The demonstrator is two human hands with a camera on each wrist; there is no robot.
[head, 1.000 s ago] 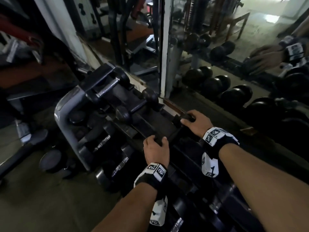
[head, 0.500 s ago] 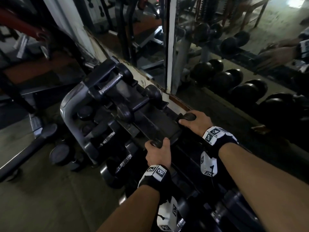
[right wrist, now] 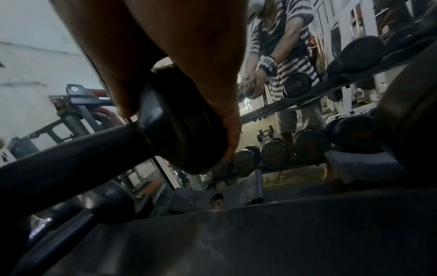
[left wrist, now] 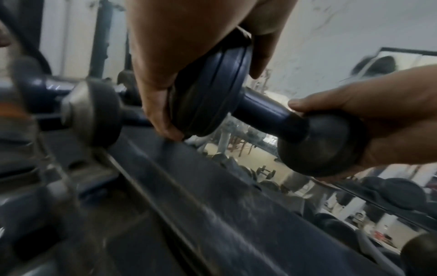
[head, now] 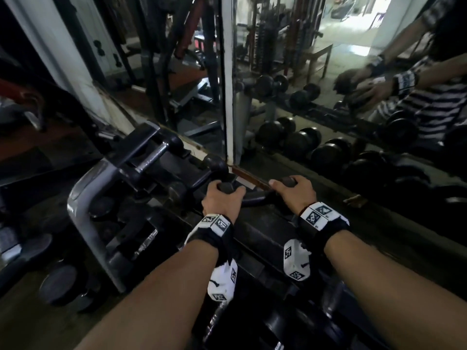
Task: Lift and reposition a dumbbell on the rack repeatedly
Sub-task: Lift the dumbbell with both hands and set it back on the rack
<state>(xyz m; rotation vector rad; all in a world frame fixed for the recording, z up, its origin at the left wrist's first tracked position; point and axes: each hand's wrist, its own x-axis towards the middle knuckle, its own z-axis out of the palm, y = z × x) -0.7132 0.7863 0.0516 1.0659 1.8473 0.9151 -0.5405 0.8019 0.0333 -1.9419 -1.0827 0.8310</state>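
Note:
A small black dumbbell (head: 254, 197) hangs just above the rack's top shelf (head: 265, 223), held crosswise by both hands. My left hand (head: 222, 200) grips its left head (left wrist: 208, 89) from above, fingers and thumb curled round the disc. My right hand (head: 295, 195) grips the right head (right wrist: 179, 128) the same way. The left wrist view shows the short dark handle (left wrist: 267, 110) bare between the heads, with the right hand (left wrist: 390, 121) on the round far head (left wrist: 319, 147). Shelf and dumbbell are apart in both wrist views.
Two more dumbbells lie on the top shelf to the left, one chrome-handled (head: 151, 157), one black (head: 214, 162). The grey rack frame (head: 83, 198) holds lower tiers of dumbbells (head: 144, 243). A wall mirror (head: 328, 109) stands right behind the rack.
The dumbbell lay front to back on the shelf with my hands on its near and far ends. Now it is turned crosswise and lifted toward the back of the rack.

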